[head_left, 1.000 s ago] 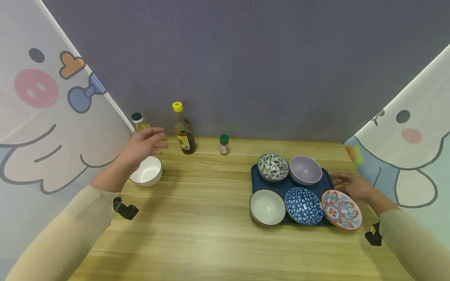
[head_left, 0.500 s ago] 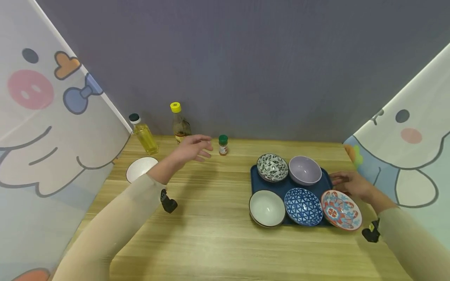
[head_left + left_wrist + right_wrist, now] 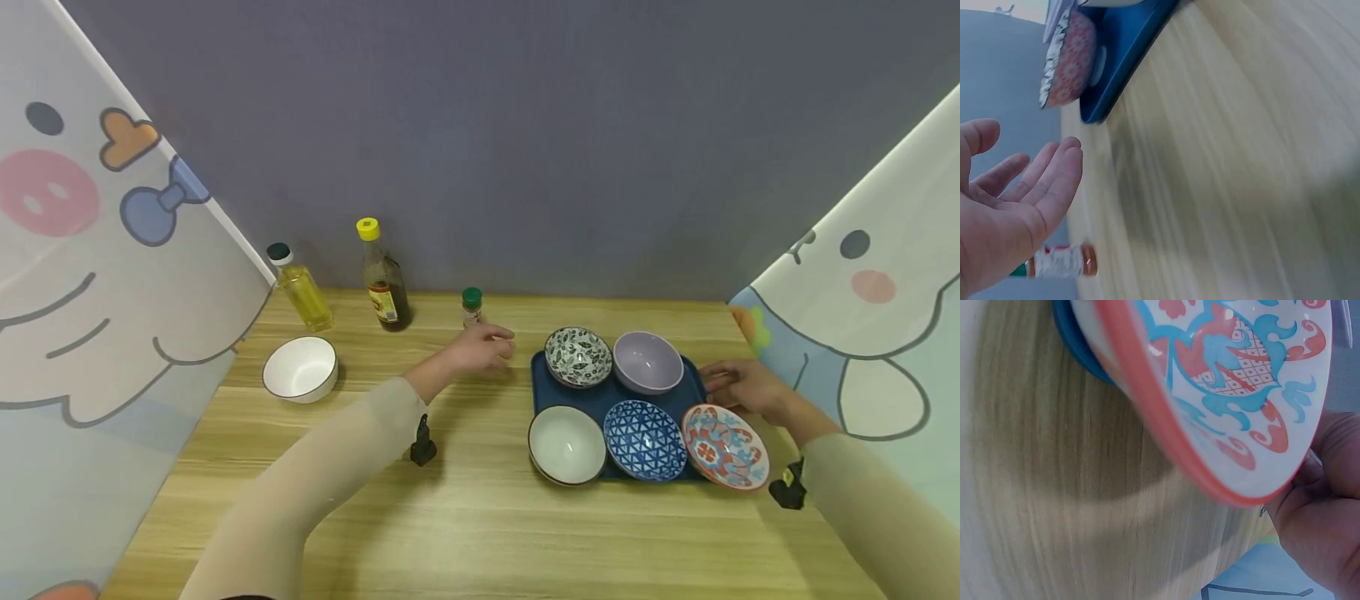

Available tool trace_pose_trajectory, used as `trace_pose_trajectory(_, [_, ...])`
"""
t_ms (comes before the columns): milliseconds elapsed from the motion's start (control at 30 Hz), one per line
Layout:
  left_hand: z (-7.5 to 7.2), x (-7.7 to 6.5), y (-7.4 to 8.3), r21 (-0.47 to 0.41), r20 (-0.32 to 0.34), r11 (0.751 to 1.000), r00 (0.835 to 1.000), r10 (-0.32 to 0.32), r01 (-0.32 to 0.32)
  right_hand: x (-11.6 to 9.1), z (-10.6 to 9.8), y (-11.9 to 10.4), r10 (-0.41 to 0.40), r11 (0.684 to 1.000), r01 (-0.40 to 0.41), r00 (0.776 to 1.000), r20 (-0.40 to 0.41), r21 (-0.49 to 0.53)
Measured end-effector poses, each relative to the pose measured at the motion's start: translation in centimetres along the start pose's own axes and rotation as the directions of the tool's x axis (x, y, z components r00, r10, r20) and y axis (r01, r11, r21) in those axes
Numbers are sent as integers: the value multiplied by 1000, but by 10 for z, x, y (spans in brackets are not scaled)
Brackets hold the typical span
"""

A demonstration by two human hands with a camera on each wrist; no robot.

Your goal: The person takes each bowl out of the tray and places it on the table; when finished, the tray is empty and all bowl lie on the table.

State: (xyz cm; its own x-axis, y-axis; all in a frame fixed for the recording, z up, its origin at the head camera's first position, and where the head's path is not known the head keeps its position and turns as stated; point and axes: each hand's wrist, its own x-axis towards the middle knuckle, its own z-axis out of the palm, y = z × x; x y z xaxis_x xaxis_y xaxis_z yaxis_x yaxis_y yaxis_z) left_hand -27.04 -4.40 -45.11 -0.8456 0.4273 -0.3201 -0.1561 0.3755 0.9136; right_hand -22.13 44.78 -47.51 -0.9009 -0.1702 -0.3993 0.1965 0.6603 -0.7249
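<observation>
My left hand (image 3: pixel 483 348) hangs over the table left of the blue tray (image 3: pixel 537 398), fingers loosely extended and holding nothing. In the left wrist view its fingertips point toward the tray's near corner, apart from it. My right hand (image 3: pixel 750 390) is at the tray's right edge, behind the tilted orange-patterned bowl (image 3: pixel 726 447); its fingertips are partly hidden and I cannot tell if they grip the rim. Also on the tray are a leaf-patterned bowl (image 3: pixel 578 357), a lilac bowl (image 3: pixel 648 362), a white bowl (image 3: pixel 567 445) and a blue triangle-patterned bowl (image 3: pixel 645 441).
A green-capped spice jar (image 3: pixel 471 307) stands just behind my left hand. Farther left are a dark sauce bottle (image 3: pixel 386 292) with a yellow cap, an oil bottle (image 3: pixel 306 296) and a dark-rimmed white bowl (image 3: pixel 300 369). A grey wall (image 3: pixel 465 150) rises behind the table.
My left hand has swept right from above the lone white bowl, past the sauce bottle, to the space left of the tray. My right hand stays at the tray's right edge.
</observation>
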Motion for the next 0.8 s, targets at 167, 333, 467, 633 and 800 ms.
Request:
trace_pose_trajectory(167, [16,13,-5,-26,19,1000,1000,-2,3,5,-1,4,-19,1000,19,1000,-2,-22])
trace_pose_trajectory(333, [28,19,-3,-91,35,995,999,-31,34,8,-2,5,-29,1000,29,1000,0,-11])
trace_pose_trajectory(467, [36,21,1,-144,47,988,997,-55,61,7,-1,4,-36,999,36,999,-11,-1])
trace_pose_trajectory(633, [47,25,2,-173,62,981,995,-83,93,5,1,5,-46,999,47,999,-26,15])
trace_pose_trajectory(800, [56,30,2,-190,60,975,993,-102,112,3,3,6,-46,999,46,998,-36,8])
